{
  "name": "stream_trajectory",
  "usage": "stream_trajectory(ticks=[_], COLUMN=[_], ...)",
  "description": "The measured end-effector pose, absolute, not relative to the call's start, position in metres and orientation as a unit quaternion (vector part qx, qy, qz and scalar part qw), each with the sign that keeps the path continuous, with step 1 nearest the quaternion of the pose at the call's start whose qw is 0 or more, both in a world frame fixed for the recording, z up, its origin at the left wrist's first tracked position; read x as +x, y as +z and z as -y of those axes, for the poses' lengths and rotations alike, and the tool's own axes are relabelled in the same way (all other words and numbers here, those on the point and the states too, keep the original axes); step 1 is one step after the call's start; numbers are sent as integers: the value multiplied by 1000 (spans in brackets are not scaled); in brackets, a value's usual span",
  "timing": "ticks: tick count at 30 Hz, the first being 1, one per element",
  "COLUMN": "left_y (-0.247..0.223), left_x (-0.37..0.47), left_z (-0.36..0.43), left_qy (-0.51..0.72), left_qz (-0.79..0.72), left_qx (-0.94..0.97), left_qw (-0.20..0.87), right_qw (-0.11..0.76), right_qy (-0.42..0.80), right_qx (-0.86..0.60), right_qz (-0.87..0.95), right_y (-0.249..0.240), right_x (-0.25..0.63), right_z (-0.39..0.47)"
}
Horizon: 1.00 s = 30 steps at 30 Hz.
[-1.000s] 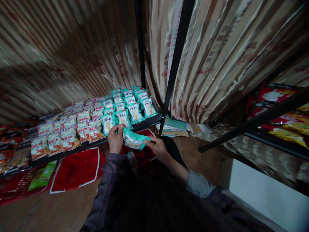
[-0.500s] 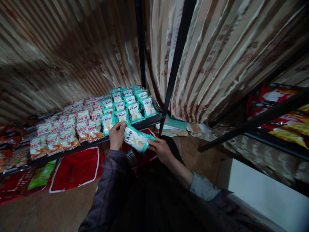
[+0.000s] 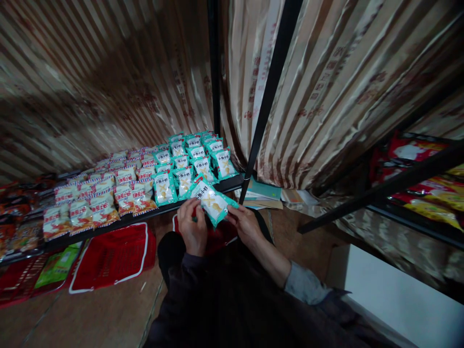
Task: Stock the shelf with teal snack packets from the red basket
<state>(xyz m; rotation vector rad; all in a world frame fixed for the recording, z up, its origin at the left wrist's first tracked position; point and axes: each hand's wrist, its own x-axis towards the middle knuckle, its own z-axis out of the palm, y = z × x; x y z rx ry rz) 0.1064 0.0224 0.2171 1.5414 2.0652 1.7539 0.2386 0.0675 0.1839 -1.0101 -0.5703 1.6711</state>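
Observation:
My right hand (image 3: pixel 243 223) pinches the lower right end of a teal and white snack bag (image 3: pixel 212 200), which is tilted in front of the shelf. Close by the bag's left side is my left hand (image 3: pixel 193 227), its fingers curled and closed. A small bit of green and red shows at those fingers; whether it belongs to this bag or to something else I cannot tell. Behind the held bag, matching teal bags (image 3: pixel 183 179) stand in rows on the low black shelf (image 3: pixel 232 182). To their left are rows of white and orange snack bags (image 3: pixel 103 205).
Red baskets (image 3: pixel 112 256) lie on the tiled floor below the shelf, one with a green packet (image 3: pixel 60 265). A slanting black post (image 3: pixel 268 101) rises at the shelf's right end, beside papers (image 3: pixel 266 190). Further right are a white box (image 3: pixel 398 285) and red and yellow packets (image 3: pixel 427 188).
My left hand has left the bag's upper left end and moved down and right, its fingers now curled. The bag has turned and shifted slightly right, still in my right hand.

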Motion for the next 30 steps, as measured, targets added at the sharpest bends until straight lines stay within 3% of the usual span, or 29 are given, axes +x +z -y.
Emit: stream_trajectory(ticks=[4, 8, 14, 24, 30], left_y=[213, 218, 223, 219, 210], left_x=[117, 121, 118, 119, 107], left_z=[-24, -23, -18, -19, -15], left_qy=[585, 641, 660, 652, 641], left_qz=[-656, -587, -527, -494, -493], left_qx=[445, 344, 291, 256, 255], left_qw=[171, 354, 448, 515, 530], right_qw=[564, 572, 499, 407, 418], right_qy=[591, 359, 156, 102, 212], right_qx=[-444, -413, -320, -310, -228], right_qz=[368, 610, 790, 853, 853], right_y=[184, 184, 184, 188, 195], right_x=[235, 236, 236, 229, 241], right_z=[-64, -59, -50, -37, -44])
